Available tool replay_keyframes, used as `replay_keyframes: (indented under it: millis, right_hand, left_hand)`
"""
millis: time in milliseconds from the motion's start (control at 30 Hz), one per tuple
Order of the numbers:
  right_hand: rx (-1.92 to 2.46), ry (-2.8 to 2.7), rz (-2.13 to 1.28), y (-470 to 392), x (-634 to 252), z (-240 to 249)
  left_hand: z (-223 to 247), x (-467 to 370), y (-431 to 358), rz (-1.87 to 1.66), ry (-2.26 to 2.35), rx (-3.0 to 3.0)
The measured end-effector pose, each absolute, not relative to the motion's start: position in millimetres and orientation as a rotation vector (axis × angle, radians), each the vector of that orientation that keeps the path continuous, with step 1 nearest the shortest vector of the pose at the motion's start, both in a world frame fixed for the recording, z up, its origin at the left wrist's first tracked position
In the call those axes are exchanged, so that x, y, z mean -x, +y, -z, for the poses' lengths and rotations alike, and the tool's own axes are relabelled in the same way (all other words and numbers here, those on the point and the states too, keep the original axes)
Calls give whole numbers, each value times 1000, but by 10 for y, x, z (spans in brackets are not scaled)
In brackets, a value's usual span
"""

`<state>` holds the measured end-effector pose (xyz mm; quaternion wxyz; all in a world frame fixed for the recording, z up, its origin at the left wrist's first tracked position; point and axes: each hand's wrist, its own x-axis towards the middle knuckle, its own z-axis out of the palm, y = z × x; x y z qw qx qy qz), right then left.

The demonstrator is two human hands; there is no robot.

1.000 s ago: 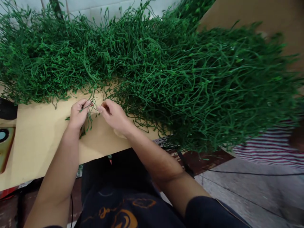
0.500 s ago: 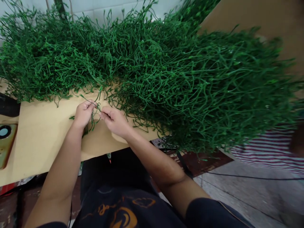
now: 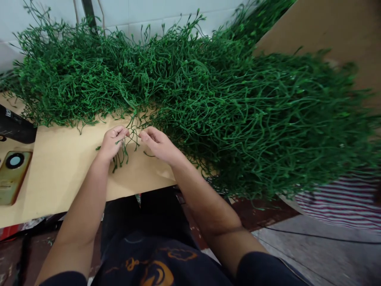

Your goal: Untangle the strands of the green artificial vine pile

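Several thin green plant stems (image 3: 119, 161) with small budded tips hang from my left hand (image 3: 112, 141), which is closed on them in a pinch above the brown board. My right hand (image 3: 156, 145) is just to the right, thumb and fingertips pressed together beside the spread tips of that bunch. Whatever lies in its pinch is too small to make out. Beyond both hands a big heap of similar green stems (image 3: 244, 107) stretches across the back and right.
Brown board (image 3: 65, 167) covers the tabletop. At the left lie a phone (image 3: 12, 178) and a black cylindrical object (image 3: 18, 125). Another person's striped clothing (image 3: 342, 202) shows at the right, below the heap. A tiled wall (image 3: 143, 18) stands behind.
My right hand has drawn away from my left, leaving a wider gap between them. The view has shifted a little, so more of the phone shows.
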<state>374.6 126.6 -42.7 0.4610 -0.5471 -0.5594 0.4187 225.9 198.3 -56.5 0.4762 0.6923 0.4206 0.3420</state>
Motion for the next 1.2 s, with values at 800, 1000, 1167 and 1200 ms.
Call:
replay_keyframes:
  millis: [800,1000,1167,1200]
  right_hand:
    - [1176,-1127,-1300,1477,-3741,663]
    - [1226,-1320,-1136,1432,-3700,647]
    - [1346,-1466,-1043,1409,-3697,609]
    - [1374,-1486,-1022,1394,-3692,607]
  left_hand:
    - [631,-2235,2000,-750,1004,-1848]
    - [639,-2238,2015,-723,1041,-1861]
    - [689,-2258,2014,-700,1090,-1890]
    - [699,-2268,2017,-694,1096,-1893]
